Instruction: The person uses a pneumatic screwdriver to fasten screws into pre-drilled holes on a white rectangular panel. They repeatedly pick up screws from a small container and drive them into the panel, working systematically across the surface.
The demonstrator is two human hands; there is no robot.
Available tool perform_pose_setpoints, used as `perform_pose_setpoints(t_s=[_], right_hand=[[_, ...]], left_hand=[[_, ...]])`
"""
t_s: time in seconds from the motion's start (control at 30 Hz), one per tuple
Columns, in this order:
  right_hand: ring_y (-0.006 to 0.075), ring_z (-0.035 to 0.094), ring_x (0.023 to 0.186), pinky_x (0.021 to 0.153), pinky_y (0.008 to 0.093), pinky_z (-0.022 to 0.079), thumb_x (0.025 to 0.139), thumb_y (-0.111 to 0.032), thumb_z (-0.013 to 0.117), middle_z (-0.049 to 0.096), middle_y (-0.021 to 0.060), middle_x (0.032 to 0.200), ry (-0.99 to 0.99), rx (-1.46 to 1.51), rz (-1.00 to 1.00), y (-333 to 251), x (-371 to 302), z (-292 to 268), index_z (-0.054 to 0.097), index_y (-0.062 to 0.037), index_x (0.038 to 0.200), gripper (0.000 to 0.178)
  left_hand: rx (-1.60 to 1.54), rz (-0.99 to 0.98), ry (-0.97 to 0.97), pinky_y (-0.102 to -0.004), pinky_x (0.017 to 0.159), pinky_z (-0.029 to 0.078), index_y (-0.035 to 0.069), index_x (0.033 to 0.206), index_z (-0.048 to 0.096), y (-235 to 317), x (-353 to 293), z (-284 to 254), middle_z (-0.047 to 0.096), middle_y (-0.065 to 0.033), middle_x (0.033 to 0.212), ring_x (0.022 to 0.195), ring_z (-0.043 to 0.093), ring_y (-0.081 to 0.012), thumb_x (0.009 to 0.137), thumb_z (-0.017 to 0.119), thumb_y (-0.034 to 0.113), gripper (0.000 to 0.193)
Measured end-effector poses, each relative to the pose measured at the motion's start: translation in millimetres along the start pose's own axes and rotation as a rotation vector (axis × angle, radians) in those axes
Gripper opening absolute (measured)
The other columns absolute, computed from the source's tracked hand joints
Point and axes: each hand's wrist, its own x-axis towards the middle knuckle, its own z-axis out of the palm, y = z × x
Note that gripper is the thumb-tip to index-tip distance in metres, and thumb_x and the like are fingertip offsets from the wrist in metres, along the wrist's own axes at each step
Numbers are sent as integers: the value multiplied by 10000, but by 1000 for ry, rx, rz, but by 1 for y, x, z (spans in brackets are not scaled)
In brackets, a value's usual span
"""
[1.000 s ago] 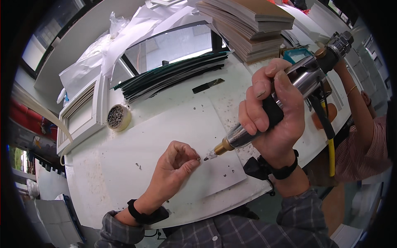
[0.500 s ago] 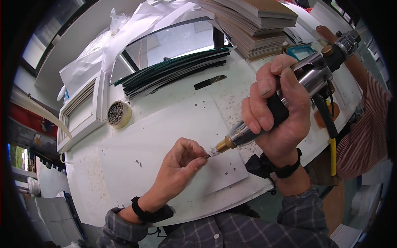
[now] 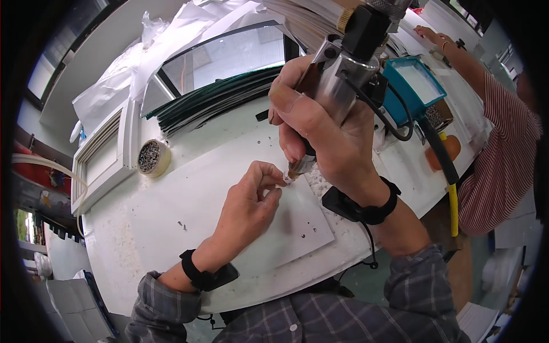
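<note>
My right hand (image 3: 331, 126) is wrapped round a metal power screwdriver (image 3: 349, 77) with a brass-coloured nose, pointing down and to the left. At its tip, the curled fingers of my left hand (image 3: 251, 197) are closed at the nose; the small screw they pinched a moment ago is mostly hidden there. Both hands are above a white sheet (image 3: 217, 200) on the white table. A few small screws (image 3: 182, 224) lie on the sheet, left of my left hand. Further left stands a round tub of screws (image 3: 153, 158).
Dark-edged sheets (image 3: 211, 103) are stacked behind my hands, below a framed glass pane (image 3: 223, 63). A white frame (image 3: 106, 157) stands at the left. To the right are a teal tray (image 3: 414, 86), a yellow-and-black hose (image 3: 453, 206) and a co-worker's striped sleeve (image 3: 497, 137).
My right hand has brought the screwdriver left, more upright, with its nose against my left fingertips. My left hand has moved slightly up. The co-worker's arm has reached farther away.
</note>
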Motion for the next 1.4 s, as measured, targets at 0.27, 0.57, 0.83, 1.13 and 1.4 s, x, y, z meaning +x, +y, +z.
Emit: perform_pose_setpoints(t_s=[0.27, 0.57, 0.83, 1.13, 1.4], right_hand=[[68, 533, 478, 448, 222, 429, 926, -160, 650, 598, 60, 734, 14, -39, -12, 6, -1, -1, 608, -11, 927, 155], [68, 510, 469, 426, 231, 413, 916, -114, 677, 578, 47, 676, -66, -38, -14, 18, -4, 0, 572, -31, 913, 134], [65, 510, 489, 433, 228, 403, 917, -125, 688, 563, 24, 643, -93, -38, 106, 23, -10, 2, 530, -55, 896, 173], [62, 510, 458, 420, 228, 437, 941, -211, 650, 625, 88, 753, -50, 125, -12, 3, -15, -5, 603, -21, 925, 196], [64, 435, 442, 410, 246, 409, 926, -252, 687, 562, 84, 767, -224, 50, -104, -15, -14, 7, 521, -36, 944, 272]], left_hand=[[2, 4, -9, -287, 711, 466, 39, 1125, 507, -4, 2, 1, 708, -86, 1024, 809, 635, -164, 906, 550, -19, 231], [-1, -6, -6, -308, 768, 488, 28, 1156, 494, -2, -3, 2, 693, -105, 1054, 779, 589, -171, 933, 503, -13, 227], [25, 71, -19, -348, 890, 498, 11, 1221, 466, 1, -5, 0, 658, -151, 1137, 977, 652, -247, 953, 466, -8, 269], [529, 35, 260, -270, 724, 501, 35, 1143, 638, 12, -88, -108, 683, -75, 1072, 889, 638, -160, 939, 618, 4, 208], [680, 43, 337, -371, 781, 536, 44, 1090, 670, -28, -137, -132, 651, -124, 954, 889, 649, -301, 884, 653, 22, 208]])
